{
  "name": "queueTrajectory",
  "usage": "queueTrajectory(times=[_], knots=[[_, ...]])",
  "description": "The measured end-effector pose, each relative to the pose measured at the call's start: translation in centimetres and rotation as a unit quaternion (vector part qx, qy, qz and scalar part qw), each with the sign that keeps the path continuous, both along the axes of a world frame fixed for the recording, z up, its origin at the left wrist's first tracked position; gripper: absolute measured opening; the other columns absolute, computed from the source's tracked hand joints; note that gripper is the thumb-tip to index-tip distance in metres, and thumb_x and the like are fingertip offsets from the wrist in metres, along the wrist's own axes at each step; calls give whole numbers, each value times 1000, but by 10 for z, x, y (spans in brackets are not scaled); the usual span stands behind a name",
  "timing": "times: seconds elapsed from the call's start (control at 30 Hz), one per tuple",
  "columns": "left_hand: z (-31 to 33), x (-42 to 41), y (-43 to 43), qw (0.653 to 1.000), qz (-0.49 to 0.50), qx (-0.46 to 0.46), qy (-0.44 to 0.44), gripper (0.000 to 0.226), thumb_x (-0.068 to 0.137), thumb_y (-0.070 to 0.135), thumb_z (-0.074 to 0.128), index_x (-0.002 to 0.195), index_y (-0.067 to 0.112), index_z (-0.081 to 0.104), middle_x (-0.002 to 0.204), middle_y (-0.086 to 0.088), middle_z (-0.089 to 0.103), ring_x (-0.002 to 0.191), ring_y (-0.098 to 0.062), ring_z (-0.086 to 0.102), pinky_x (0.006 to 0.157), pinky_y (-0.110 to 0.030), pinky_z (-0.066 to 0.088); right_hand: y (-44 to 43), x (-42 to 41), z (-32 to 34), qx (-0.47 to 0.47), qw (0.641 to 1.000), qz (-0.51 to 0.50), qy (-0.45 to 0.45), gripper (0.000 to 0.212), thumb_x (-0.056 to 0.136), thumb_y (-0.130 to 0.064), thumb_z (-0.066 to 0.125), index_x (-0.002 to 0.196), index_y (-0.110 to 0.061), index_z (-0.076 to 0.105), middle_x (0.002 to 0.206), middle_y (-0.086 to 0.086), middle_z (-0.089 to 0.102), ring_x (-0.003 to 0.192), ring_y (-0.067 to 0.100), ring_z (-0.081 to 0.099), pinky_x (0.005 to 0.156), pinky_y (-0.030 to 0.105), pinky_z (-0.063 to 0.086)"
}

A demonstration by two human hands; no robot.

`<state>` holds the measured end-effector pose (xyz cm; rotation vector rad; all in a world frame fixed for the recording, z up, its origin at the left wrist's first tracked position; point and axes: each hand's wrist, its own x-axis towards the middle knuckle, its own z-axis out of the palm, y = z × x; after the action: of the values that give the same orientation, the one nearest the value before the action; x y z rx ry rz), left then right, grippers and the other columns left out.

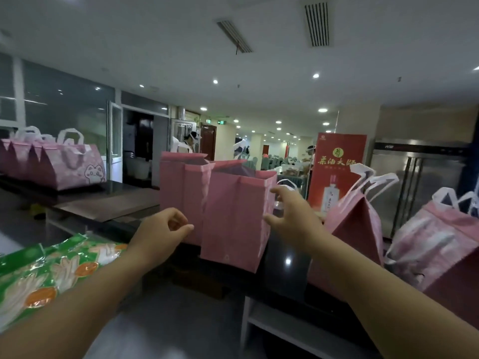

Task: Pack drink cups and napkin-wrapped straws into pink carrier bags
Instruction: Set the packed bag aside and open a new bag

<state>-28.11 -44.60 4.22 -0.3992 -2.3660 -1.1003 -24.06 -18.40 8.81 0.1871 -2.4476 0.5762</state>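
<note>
A tall pink carrier bag [233, 218] stands open on the dark surface [285, 275], touching a second bag [181, 193] behind; the right hand [293, 218], fingers spread apart, reaches its edge; the left hand [160, 231], fingers curled, sits beside it (pinching or not, unclear); uneven pushing might topple it; no cups or straws show.
</note>
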Motion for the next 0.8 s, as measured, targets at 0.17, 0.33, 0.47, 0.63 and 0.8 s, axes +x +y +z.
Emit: queueTrajectory(times=[0.17, 0.33, 0.47, 0.63, 0.8], knots=[[12, -55, 9, 1000, -27, -9, -7, 23, 84, 36, 65, 101, 24, 54, 88, 7, 60, 81, -9, 56, 66, -26, 45, -4, -49, 19, 1, 998, -63, -28, 71, 84, -42, 67, 143, -34, 27, 131, 11, 41, 113, 27, 51, 96, 42, 47], [3, -104, 31, 997, -68, -5, -43, 39, 83, 34, 67, 116, 24, 50, 99, 6, 60, 89, -12, 55, 74, -28, 41, 1, -82, 28, 15, 993, -96, -60, 63, 84, -44, 65, 138, -35, 35, 120, 11, 55, 103, 28, 57, 89, 46, 52], [-14, -128, 47, 993, -110, 13, -46, 40, 84, 24, 64, 122, 20, 50, 107, 1, 60, 93, -17, 58, 76, -29, 45, 4, -93, 25, -17, 994, -83, -69, 48, 85, -32, 67, 129, -27, 48, 120, 8, 58, 101, 25, 60, 82, 46, 56], [-25, -134, 54, 990, -139, 37, -13, 32, 89, 17, 59, 120, 21, 56, 106, -3, 66, 94, -22, 62, 80, -35, 51, 1, -95, 20, -77, 996, -37, -30, 24, 85, -18, 69, 104, -24, 56, 109, 5, 62, 91, 25, 65, 73, 45, 59], [-20, -122, 53, 987, -146, 53, 42, 33, 87, 10, 60, 119, 18, 60, 97, 1, 65, 81, -13, 57, 71, -24, 42, -8, -76, 22, -77, 996, -23, 27, 24, 86, -11, 67, 98, -26, 53, 101, 1, 61, 91, 26, 65, 74, 47, 58]])
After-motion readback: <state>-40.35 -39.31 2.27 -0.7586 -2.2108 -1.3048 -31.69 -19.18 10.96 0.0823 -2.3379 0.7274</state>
